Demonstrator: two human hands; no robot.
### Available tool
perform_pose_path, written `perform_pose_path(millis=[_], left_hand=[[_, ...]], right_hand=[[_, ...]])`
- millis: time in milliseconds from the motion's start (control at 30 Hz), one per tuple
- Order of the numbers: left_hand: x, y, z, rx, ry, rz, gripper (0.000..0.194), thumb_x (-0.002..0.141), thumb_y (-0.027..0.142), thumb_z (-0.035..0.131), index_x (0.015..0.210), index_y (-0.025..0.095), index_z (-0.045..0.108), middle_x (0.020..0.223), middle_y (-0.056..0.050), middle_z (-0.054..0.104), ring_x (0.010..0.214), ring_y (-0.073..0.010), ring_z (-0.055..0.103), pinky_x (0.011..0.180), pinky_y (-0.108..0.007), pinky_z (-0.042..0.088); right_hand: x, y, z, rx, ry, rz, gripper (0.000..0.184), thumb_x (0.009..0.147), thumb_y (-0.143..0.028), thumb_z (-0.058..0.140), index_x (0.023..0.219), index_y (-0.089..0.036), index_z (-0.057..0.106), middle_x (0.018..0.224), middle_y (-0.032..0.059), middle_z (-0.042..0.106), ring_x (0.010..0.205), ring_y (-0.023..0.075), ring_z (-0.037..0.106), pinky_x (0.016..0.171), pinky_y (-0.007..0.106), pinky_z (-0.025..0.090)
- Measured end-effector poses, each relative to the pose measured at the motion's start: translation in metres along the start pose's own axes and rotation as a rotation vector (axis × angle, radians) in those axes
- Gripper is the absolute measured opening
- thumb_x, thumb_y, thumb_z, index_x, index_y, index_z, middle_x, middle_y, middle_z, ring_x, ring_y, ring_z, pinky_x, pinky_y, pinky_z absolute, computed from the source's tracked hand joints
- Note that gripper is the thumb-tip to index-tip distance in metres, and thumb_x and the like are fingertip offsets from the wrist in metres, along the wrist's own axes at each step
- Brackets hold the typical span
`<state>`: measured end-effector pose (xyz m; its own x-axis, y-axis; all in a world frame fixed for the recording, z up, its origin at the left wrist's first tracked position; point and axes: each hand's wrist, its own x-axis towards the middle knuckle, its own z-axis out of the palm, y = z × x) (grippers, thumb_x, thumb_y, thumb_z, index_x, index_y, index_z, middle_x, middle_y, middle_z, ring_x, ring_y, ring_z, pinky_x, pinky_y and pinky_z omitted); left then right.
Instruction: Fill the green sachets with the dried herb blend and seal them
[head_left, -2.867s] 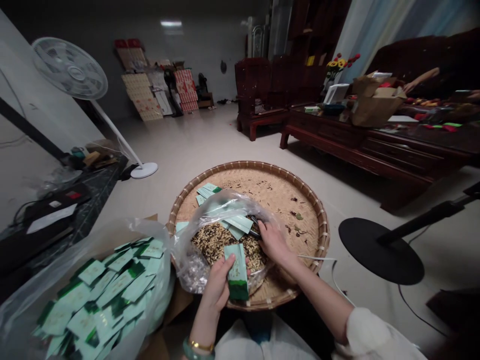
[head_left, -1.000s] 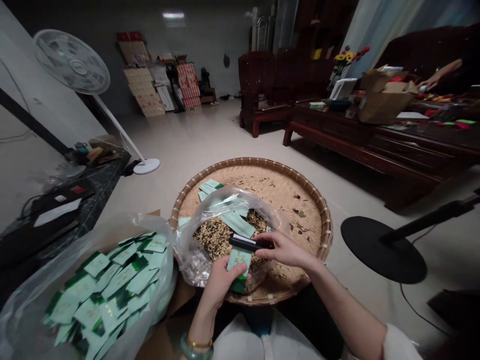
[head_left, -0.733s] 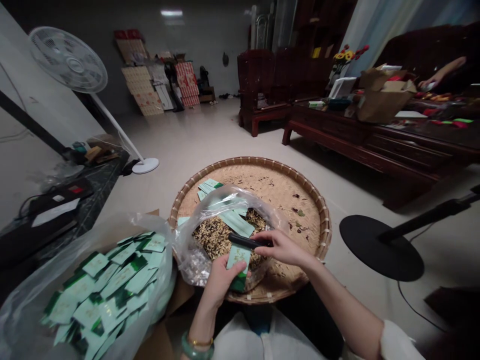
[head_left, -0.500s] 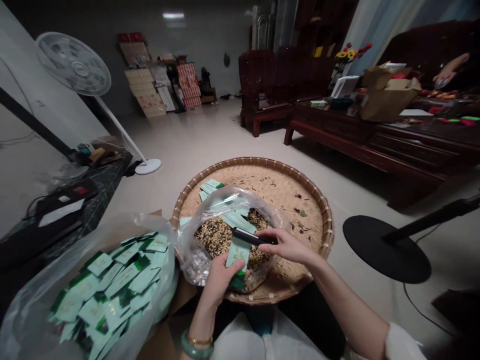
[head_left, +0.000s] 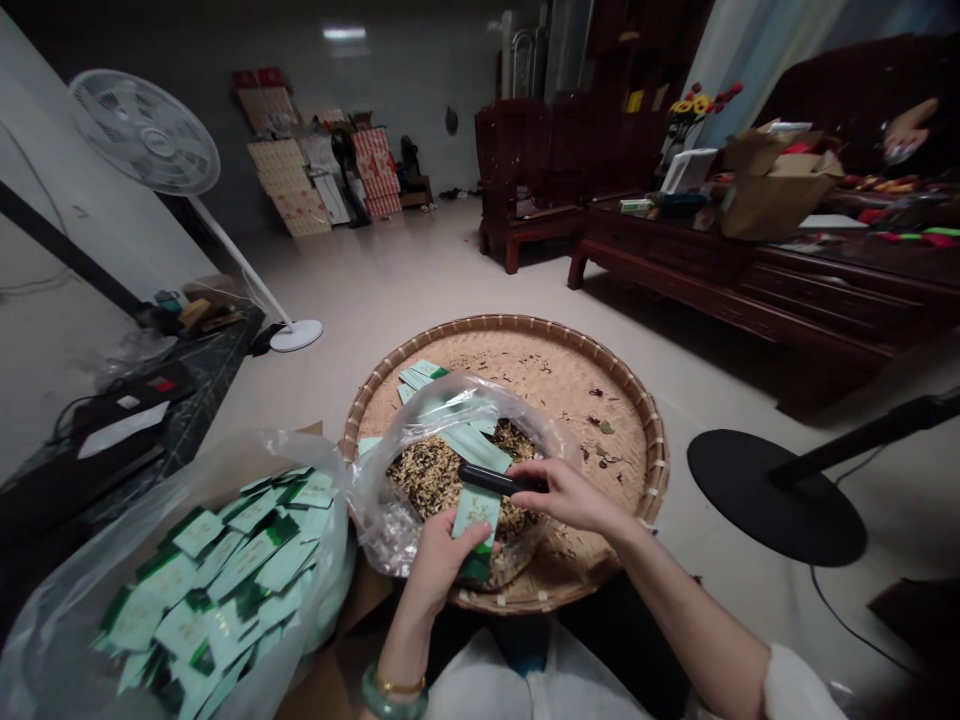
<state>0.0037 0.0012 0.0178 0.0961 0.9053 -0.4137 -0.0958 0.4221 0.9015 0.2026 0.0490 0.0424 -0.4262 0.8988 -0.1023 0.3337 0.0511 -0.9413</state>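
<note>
My left hand (head_left: 442,548) grips a light-green sachet (head_left: 475,510) with gold print and a dark-green end, thumb across its front. In my right hand (head_left: 564,494) is a slim black handheld bag sealer (head_left: 489,480), lying across the sachet's upper end. Whether its jaws are pressed together cannot be made out. Both hands are over an open clear plastic bag (head_left: 382,500) of mixed pale and dark grain-like bits (head_left: 429,476). More green sachets (head_left: 466,440) lie on these bits. A round woven bamboo tray (head_left: 517,345) is underneath, with a few sachets (head_left: 421,374) at its far left.
To my left, a large clear bag (head_left: 315,455) holds many green sachets (head_left: 225,570). A white standing fan (head_left: 146,135) is beyond it. A black round base (head_left: 776,497) stands right of the tray. A dark wooden table (head_left: 750,275) is further right, with another person's hand (head_left: 909,130) above it.
My right hand has shifted the black sealer slightly left and down across the sachet's top. My left hand stays almost still. The other person's hand has moved slightly.
</note>
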Motion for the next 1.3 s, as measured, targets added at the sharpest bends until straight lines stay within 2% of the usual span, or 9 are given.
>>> perform_pose_path(millis=[233,567,733,833,933,1067,1167,1267,1300], left_hand=[[0.001,0.001,-0.002,-0.052,-0.004,-0.001,0.040,0.057,0.042,0.079,0.079,0.011,0.066,0.065,-0.004,0.070,0.054,-0.0178,0.066,0.048,-0.023,0.048],[-0.003,0.003,0.001,-0.160,0.025,-0.032,0.056,0.063,0.059,0.068,0.089,0.010,0.066,0.072,-0.008,0.072,0.046,-0.0160,0.062,0.043,-0.025,0.047],[-0.003,-0.004,0.005,-0.072,-0.033,-0.001,0.047,0.068,0.058,0.065,0.075,0.011,0.064,0.061,-0.004,0.068,0.046,-0.0158,0.061,0.045,-0.025,0.049],[-0.005,-0.005,0.007,-0.021,-0.070,0.006,0.044,0.069,0.057,0.065,0.065,0.013,0.061,0.052,-0.001,0.063,0.043,-0.0143,0.059,0.045,-0.024,0.049],[-0.008,-0.005,0.009,-0.016,-0.098,0.003,0.044,0.069,0.057,0.065,0.065,0.013,0.061,0.052,-0.001,0.062,0.044,-0.0136,0.058,0.045,-0.024,0.049],[-0.011,-0.005,0.005,-0.042,-0.130,-0.038,0.045,0.068,0.056,0.066,0.069,0.010,0.064,0.054,-0.004,0.063,0.044,-0.0147,0.058,0.044,-0.025,0.048],[-0.014,0.001,-0.010,-0.248,0.094,0.029,0.043,0.067,0.052,0.070,0.080,0.011,0.066,0.061,-0.004,0.068,0.047,-0.0148,0.060,0.047,-0.025,0.049],[-0.019,0.015,-0.037,-0.665,0.605,0.425,0.046,0.071,0.057,0.062,0.099,0.020,0.063,0.083,-0.002,0.070,0.062,-0.0138,0.063,0.054,-0.023,0.050],[-0.021,0.021,-0.045,-0.765,0.681,0.566,0.054,0.072,0.064,0.054,0.103,0.020,0.061,0.095,-0.004,0.069,0.073,-0.0159,0.065,0.058,-0.024,0.051]], right_hand=[[-0.002,0.013,-0.013,0.057,0.029,0.078,0.045,0.075,-0.042,0.063,0.110,-0.014,0.063,0.095,0.0065,0.068,0.077,0.0185,0.060,0.067,0.029,0.047],[0.013,0.053,-0.009,-0.640,0.387,0.034,0.031,0.085,-0.025,0.052,0.112,-0.012,0.057,0.105,0.0162,0.064,0.099,0.0276,0.058,0.087,0.041,0.042],[0.019,0.023,0.018,-0.393,0.320,-0.145,0.036,0.090,-0.040,0.044,0.113,-0.017,0.060,0.100,0.0099,0.066,0.090,0.0213,0.059,0.080,0.033,0.045],[0.022,0.007,0.035,-0.267,0.231,-0.211,0.030,0.086,-0.043,0.052,0.080,-0.017,0.067,0.072,0.0036,0.064,0.067,0.0154,0.056,0.063,0.026,0.042],[0.023,0.001,0.045,-0.225,0.277,-0.223,0.039,0.084,-0.044,0.053,0.057,-0.016,0.057,0.059,0.0004,0.055,0.058,0.0122,0.048,0.057,0.024,0.037],[0.025,0.007,0.043,-0.017,0.190,-0.118,0.046,0.084,-0.052,0.047,0.056,-0.017,0.051,0.051,-0.0024,0.046,0.051,0.0108,0.042,0.049,0.023,0.033],[0.029,0.018,0.032,0.137,0.191,0.010,0.050,0.091,-0.052,0.027,0.074,-0.015,0.057,0.058,0.0000,0.053,0.049,0.0120,0.046,0.047,0.024,0.036],[0.034,0.029,0.025,-0.080,0.255,0.000,0.039,0.093,-0.041,0.031,0.088,-0.015,0.059,0.073,0.0038,0.061,0.062,0.0150,0.055,0.058,0.026,0.044],[0.036,0.031,0.025,-0.217,0.262,-0.032,0.031,0.092,-0.037,0.037,0.092,-0.015,0.060,0.081,0.0055,0.063,0.072,0.0166,0.058,0.066,0.028,0.045]])
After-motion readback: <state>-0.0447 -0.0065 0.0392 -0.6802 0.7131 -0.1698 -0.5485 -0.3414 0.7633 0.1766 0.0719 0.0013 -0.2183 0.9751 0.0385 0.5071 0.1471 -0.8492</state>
